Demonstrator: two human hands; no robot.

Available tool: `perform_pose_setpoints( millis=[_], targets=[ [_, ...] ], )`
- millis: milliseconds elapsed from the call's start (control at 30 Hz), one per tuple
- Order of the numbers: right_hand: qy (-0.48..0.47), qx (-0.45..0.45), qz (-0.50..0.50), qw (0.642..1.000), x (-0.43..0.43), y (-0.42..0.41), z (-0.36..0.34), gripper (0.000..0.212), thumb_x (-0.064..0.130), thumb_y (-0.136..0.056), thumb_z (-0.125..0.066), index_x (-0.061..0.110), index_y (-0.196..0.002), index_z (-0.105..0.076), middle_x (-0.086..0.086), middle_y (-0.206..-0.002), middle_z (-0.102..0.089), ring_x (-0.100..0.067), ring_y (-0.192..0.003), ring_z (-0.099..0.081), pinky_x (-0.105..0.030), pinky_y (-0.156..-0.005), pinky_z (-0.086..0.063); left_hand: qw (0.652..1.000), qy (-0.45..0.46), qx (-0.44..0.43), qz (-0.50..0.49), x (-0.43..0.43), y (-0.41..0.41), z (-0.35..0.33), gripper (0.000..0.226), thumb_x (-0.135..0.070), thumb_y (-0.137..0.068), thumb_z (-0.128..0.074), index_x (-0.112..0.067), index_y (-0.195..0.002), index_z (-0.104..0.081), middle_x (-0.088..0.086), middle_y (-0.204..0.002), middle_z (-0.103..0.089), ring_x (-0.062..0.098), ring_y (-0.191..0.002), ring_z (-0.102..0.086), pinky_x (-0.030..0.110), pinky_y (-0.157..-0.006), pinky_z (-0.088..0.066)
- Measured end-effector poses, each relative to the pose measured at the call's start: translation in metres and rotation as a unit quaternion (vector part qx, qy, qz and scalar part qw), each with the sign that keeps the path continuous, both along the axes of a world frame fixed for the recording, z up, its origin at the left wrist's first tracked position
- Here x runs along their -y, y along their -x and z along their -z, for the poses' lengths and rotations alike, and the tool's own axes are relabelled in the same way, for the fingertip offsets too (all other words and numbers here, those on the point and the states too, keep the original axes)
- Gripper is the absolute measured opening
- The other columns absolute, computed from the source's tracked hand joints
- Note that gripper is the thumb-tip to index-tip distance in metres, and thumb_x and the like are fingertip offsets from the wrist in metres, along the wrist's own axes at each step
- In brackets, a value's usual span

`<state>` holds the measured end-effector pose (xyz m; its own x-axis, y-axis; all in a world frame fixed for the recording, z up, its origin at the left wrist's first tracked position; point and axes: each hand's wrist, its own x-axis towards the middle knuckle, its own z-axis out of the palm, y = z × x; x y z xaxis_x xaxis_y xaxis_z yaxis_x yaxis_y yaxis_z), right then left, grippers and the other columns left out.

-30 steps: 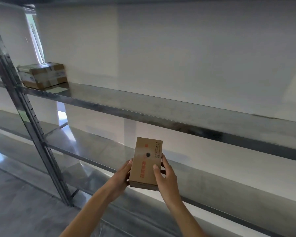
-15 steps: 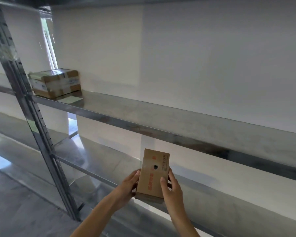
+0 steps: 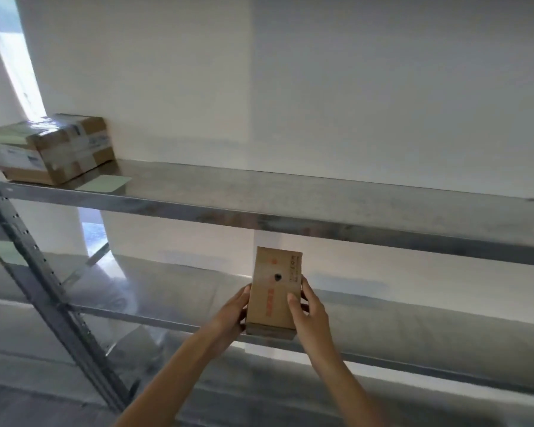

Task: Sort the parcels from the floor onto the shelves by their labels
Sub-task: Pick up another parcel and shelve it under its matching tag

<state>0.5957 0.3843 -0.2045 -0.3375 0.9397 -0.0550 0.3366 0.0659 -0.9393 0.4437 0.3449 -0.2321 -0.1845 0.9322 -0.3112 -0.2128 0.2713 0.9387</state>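
- Since the earlier frames the view has tipped upward and drawn closer to the rack, so the upper shelf (image 3: 321, 198) now crosses the middle of the picture, and the small parcel (image 3: 275, 291) sits higher against the shelving than it did a moment ago.
- White wall (image 3: 383, 87) fills the top half, with a bright strip of window (image 3: 16, 57) at the far left.
- Two steel shelves run left to right: the upper one, and a lower shelf (image 3: 413, 318) behind the hands, both carried by a perforated upright post (image 3: 43, 288) at the left.
- On the upper shelf's left end rests a taped cardboard box (image 3: 50, 146), with a pale green card (image 3: 104, 182) lying flat just beside it on the shelf.
- Both forearms reach up from the bottom edge toward the lower shelf.
- The small parcel, a slim brown carton with red print and a dark spot on its face, is held upright in the air in front of the lower shelf's front edge; whether its base touches that edge cannot be told.
- The left hand (image 3: 228, 315) is cupped against the parcel's left side, fingers curled behind it.
- The right hand (image 3: 310, 309) grips the right side, thumb (image 3: 292, 298) pressed on the front face, the other fingers wrapped round the far edge.
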Motion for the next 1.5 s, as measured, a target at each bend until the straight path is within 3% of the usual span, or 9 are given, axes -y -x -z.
perform_pose_setpoints(
  millis=[233,433,633,867,1000,1100,1267,1367,1500],
  targets=[
    [-0.01,-0.027,0.051,0.998,0.036,0.027,-0.016,0.051,0.041,-0.092,-0.049,0.03,-0.14,-0.036,0.004,-0.133,-0.054,-0.015,-0.116,-0.055,-0.04,-0.095,-0.05,1.0,-0.027,0.005,0.007,0.021,0.036,-0.003,0.038,-0.045,-0.098,-0.036,-0.021,-0.122,-0.055,0.005,-0.113,-0.066,0.02,-0.101,-0.06,0.028,-0.071,-0.049],
    [-0.067,-0.064,0.085,0.992,0.057,0.025,-0.025,0.049,0.041,-0.087,-0.058,0.028,-0.132,-0.045,0.014,-0.12,-0.056,-0.006,-0.102,-0.058,-0.014,-0.075,-0.051,0.998,-0.058,0.019,0.024,0.031,0.048,-0.006,0.05,-0.047,-0.095,-0.039,-0.009,-0.123,-0.052,0.017,-0.115,-0.065,0.025,-0.102,-0.061,0.035,-0.083,-0.051],
    [-0.117,0.001,0.067,0.991,0.061,0.02,-0.04,0.046,0.043,-0.088,-0.054,0.031,-0.131,-0.042,0.016,-0.119,-0.054,-0.008,-0.104,-0.059,-0.019,-0.083,-0.051,0.998,-0.043,0.007,0.053,0.035,0.045,-0.018,0.06,-0.056,-0.082,-0.047,-0.013,-0.123,-0.058,0.011,-0.111,-0.068,0.023,-0.103,-0.065,0.033,-0.08,-0.055],
    [-0.086,0.13,0.046,0.987,0.061,0.033,-0.054,0.118,0.078,-0.056,-0.061,0.028,-0.146,-0.003,0.003,-0.146,-0.032,-0.022,-0.131,-0.041,-0.044,-0.101,-0.047,0.996,-0.071,-0.05,0.009,0.039,0.034,-0.038,0.081,-0.061,-0.064,-0.062,-0.014,-0.128,-0.047,0.003,-0.118,-0.062,0.021,-0.106,-0.061,0.031,-0.081,-0.057],
    [-0.039,0.064,0.006,0.997,0.053,0.027,-0.054,0.093,0.059,-0.067,-0.071,0.033,-0.137,-0.016,0.008,-0.14,-0.037,-0.016,-0.123,-0.047,-0.03,-0.093,-0.049,0.989,-0.096,-0.115,-0.009,0.035,0.037,-0.053,0.07,-0.053,-0.072,-0.067,-0.021,-0.129,-0.039,-0.002,-0.122,-0.055,0.016,-0.106,-0.059,0.023,-0.074,-0.056],
    [0.0,-0.018,-0.022,1.0,0.052,0.015,-0.06,0.078,0.061,-0.064,-0.071,0.041,-0.127,-0.03,0.013,-0.131,-0.046,-0.009,-0.109,-0.053,-0.02,-0.08,-0.051,0.992,-0.122,-0.013,-0.005,0.038,0.047,-0.059,0.034,-0.037,-0.088,-0.059,-0.021,-0.116,-0.051,0.007,-0.122,-0.06,0.016,-0.1,-0.062,0.027,-0.076,-0.055],
    [0.029,-0.129,-0.061,0.989,0.054,0.004,-0.065,0.082,0.066,-0.051,-0.071,0.042,-0.124,-0.042,0.008,-0.124,-0.056,-0.014,-0.111,-0.058,-0.035,-0.091,-0.055,0.97,-0.146,0.135,0.137,0.046,0.051,-0.068,0.08,-0.052,-0.076,-0.066,-0.018,-0.142,-0.035,0.015,-0.14,-0.05,0.034,-0.128,-0.05,0.055,-0.105,-0.041],
    [0.033,-0.133,-0.075,0.988,0.056,0.0,-0.068,0.087,0.061,-0.055,-0.07,0.038,-0.132,-0.039,0.003,-0.13,-0.054,-0.017,-0.116,-0.056,-0.043,-0.098,-0.05,0.963,-0.151,0.131,0.182,0.049,0.045,-0.074,0.086,-0.057,-0.073,-0.068,-0.016,-0.142,-0.037,0.016,-0.14,-0.051,0.034,-0.129,-0.049,0.054,-0.108,-0.038],
    [-0.073,-0.09,-0.014,0.993,0.061,-0.006,-0.067,0.072,0.054,-0.069,-0.064,0.052,-0.13,-0.026,0.009,-0.143,-0.041,-0.007,-0.122,-0.048,-0.026,-0.097,-0.047,0.977,-0.134,0.105,0.13,0.044,0.037,-0.074,0.081,-0.052,-0.075,-0.067,-0.013,-0.14,-0.039,0.017,-0.137,-0.053,0.035,-0.125,-0.052,0.055,-0.107,-0.039]
  ],
)
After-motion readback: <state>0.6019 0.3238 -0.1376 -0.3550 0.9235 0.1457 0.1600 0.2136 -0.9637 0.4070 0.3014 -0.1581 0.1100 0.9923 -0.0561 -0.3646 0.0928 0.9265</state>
